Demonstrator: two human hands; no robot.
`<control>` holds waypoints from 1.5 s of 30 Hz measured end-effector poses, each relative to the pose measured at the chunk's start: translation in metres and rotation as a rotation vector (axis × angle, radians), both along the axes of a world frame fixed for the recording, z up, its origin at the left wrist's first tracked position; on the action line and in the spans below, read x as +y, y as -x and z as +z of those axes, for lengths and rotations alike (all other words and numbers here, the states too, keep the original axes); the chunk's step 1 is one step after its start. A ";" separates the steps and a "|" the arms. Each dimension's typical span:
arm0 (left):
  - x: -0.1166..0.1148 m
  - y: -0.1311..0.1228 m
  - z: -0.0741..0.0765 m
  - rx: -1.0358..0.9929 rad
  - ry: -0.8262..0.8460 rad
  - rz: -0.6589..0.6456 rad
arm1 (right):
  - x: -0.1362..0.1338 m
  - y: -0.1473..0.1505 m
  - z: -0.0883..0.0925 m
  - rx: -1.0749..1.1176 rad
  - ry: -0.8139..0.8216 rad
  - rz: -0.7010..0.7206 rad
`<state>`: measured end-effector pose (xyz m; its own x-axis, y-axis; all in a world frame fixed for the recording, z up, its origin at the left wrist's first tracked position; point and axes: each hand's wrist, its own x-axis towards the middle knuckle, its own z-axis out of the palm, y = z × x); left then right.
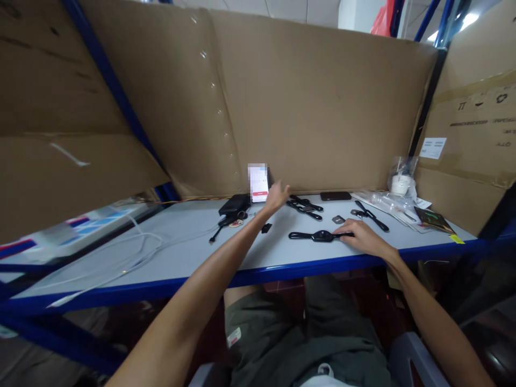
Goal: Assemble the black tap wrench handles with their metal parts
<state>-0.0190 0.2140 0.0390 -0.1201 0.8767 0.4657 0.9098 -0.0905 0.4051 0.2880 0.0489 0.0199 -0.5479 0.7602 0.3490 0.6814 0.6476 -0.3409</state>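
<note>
My left hand (277,198) is reached out across the table beside a lit phone (258,185), which stands propped against the cardboard at the back. Its thumb is apart from the other fingers and I see nothing held in it; whether a finger touches the screen I cannot tell. My right hand (363,237) is closed on the right end of a black watch-like strap (305,235) with a round centre, lying flat near the front edge. More black straps (305,206) lie together just right of my left hand. A small black piece (266,228) sits below my left wrist.
A black box (234,205) and a short black cable (217,231) lie left of the phone. A dark phone-like slab (335,196), another black strap (373,216) and a bagged white cup (400,184) are to the right. White cables (139,263) cross the table's left side; cardboard walls enclose it.
</note>
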 end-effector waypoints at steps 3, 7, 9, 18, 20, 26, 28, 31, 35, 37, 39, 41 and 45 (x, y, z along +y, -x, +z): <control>-0.021 0.042 -0.005 0.019 -0.006 0.031 | 0.011 0.028 -0.001 0.079 -0.064 -0.069; -0.041 0.075 -0.019 0.043 -0.019 0.053 | 0.030 0.033 0.015 0.288 -0.214 -0.270; -0.047 0.082 -0.022 0.055 -0.037 0.049 | 0.036 0.022 0.029 0.326 -0.274 -0.329; -0.061 0.064 -0.006 0.141 -0.074 -0.073 | 0.031 0.009 0.026 -0.056 -0.098 -0.282; -0.069 0.056 0.000 0.160 -0.071 -0.094 | 0.014 0.011 0.008 -0.092 -0.084 -0.216; -0.131 0.026 -0.016 0.232 -0.013 -0.284 | -0.058 -0.012 -0.037 0.045 -0.247 -0.170; -0.156 0.016 -0.034 0.272 0.019 -0.364 | -0.071 -0.021 -0.051 0.069 -0.312 -0.153; -0.182 0.007 -0.053 0.314 0.167 -0.477 | -0.076 -0.026 -0.070 0.154 -0.443 -0.142; -0.195 0.004 -0.050 0.294 0.238 -0.513 | -0.075 -0.024 -0.077 0.299 -0.514 -0.139; -0.198 0.004 -0.045 0.271 0.214 -0.557 | -0.076 -0.023 -0.071 0.383 -0.521 -0.154; -0.201 0.003 -0.041 0.253 0.180 -0.608 | -0.077 -0.020 -0.064 0.450 -0.523 -0.158; -0.204 0.002 -0.041 0.252 0.151 -0.637 | -0.077 -0.017 -0.055 0.498 -0.522 -0.161; -0.207 0.001 -0.045 0.285 0.107 -0.612 | -0.069 -0.009 -0.040 0.589 -0.427 -0.228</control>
